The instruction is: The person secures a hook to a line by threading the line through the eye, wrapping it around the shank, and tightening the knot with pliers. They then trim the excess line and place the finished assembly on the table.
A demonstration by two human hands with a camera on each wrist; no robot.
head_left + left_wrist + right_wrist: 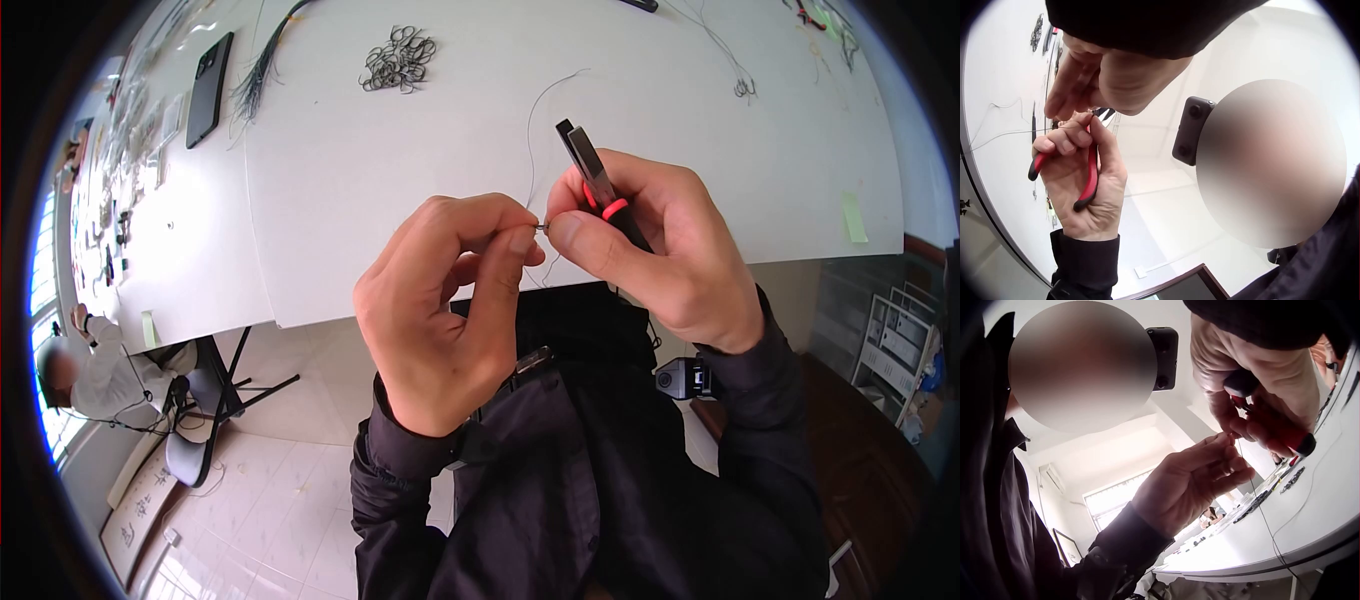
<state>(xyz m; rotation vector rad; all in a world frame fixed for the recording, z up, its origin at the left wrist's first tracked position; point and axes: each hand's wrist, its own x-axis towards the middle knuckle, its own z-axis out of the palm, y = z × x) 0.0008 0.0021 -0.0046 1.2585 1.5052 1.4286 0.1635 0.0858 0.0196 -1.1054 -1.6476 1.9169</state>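
In the head view my left hand [440,300] and right hand [680,240] meet fingertip to fingertip above the table's near edge. Between them shows a tiny metal piece [541,228], pinched by the left thumb and index finger; the right thumb tip is right at its other end. A thin line [529,130] trails from there over the table. Tucked in my right palm are pliers [592,170] with red and black handles, their closed jaws pointing away from me. The left wrist view shows the pliers' handle [1089,181] across the right palm.
On the white table [400,150] lie a pile of dark hooks [398,60], a bundle of dark strands [262,75] and a phone [210,90]. A small hook cluster [745,88] on line lies at the right. Another person [110,370] sits at the far left.
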